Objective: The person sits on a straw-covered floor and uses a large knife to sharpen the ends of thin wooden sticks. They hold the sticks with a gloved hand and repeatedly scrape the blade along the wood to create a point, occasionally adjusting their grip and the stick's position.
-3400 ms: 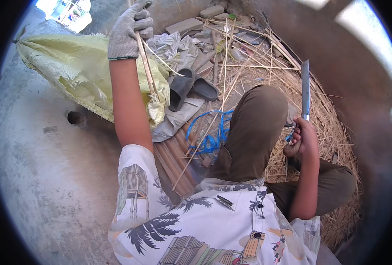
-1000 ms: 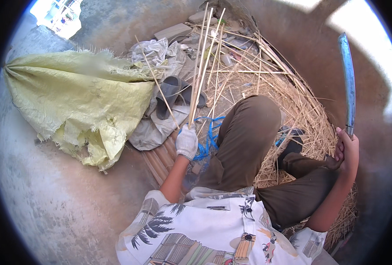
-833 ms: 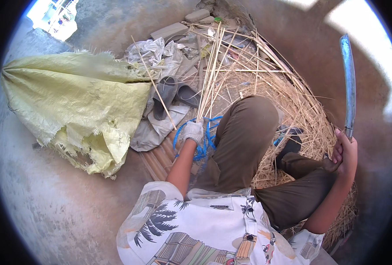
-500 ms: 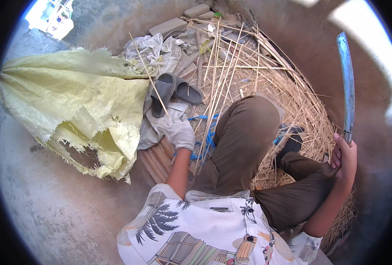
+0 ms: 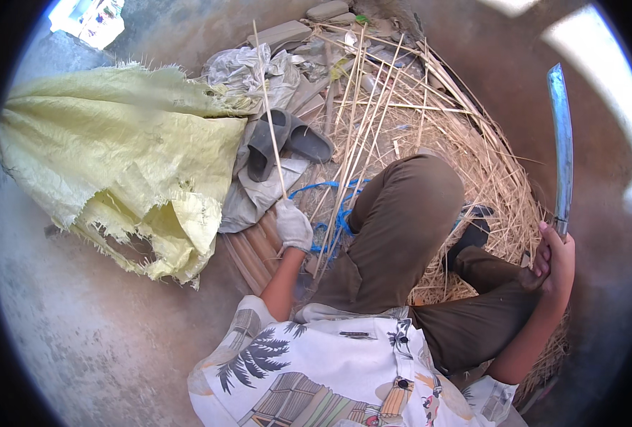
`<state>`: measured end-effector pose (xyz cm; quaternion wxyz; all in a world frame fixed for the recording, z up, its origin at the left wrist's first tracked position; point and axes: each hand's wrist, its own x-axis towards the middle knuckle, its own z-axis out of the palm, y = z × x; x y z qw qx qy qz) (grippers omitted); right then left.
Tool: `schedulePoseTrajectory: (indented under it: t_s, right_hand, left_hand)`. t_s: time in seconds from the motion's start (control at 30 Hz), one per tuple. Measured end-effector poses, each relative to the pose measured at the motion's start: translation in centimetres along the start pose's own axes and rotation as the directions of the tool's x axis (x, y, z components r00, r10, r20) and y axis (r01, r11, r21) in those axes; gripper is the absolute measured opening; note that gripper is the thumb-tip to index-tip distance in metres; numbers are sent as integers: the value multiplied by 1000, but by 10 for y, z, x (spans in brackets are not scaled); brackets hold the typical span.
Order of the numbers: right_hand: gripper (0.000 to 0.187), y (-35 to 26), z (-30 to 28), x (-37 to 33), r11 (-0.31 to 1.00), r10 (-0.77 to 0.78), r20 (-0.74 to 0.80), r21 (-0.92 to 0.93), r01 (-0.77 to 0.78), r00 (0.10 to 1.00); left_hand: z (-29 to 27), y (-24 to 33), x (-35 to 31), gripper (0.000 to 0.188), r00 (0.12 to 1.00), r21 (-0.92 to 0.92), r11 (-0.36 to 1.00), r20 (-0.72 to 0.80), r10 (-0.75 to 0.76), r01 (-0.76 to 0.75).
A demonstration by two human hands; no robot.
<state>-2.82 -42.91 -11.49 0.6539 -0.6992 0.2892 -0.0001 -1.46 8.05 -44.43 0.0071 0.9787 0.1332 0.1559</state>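
Observation:
My left hand (image 5: 294, 225), in a pale work glove, is closed around the lower end of a thin bamboo strip (image 5: 269, 117). The strip rises from the glove past a pair of dark grey slide sandals (image 5: 280, 139), with its far end over crumpled white sheeting. Over on the right, my bare right hand (image 5: 554, 257) grips the handle of a machete (image 5: 562, 135). Its long, slightly curved blade points up and away, well apart from the strip. Most of the handle is hidden by my fingers.
A torn yellow woven sack (image 5: 131, 142) spreads out at the left. Blue cord (image 5: 343, 217) lies by my bent knee. Long bamboo strips (image 5: 355, 121) rest ahead over a bed of shavings (image 5: 487, 156). Brown ridged pieces (image 5: 248, 249) lie beside my left wrist.
My left hand has drawn slightly nearer to me, and the strip has swung to a steeper upright angle, its far end shifting right. The machete has barely moved.

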Motion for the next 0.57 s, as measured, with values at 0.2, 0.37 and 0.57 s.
schedulePoseTrajectory:
  t_s: [0.2, 0.37, 0.57]
  right_hand:
    - [31, 6, 0, 4, 1000, -6, 26, -17, 7, 1000]
    - [26, 4, 2, 0, 1000, 3, 17, -14, -2, 1000]
    - [25, 3, -2, -4, 1000, 18, 25, -3, -18, 1000]
  left_hand:
    - [-3, 46, -49, 42, 795, -133, 985, 606, -4, 106]
    - [-8, 86, -13, 65, 632, -32, 950, 753, -181, 310]
    - [50, 96, 18, 94, 546, 7, 874, 778, -310, 486]
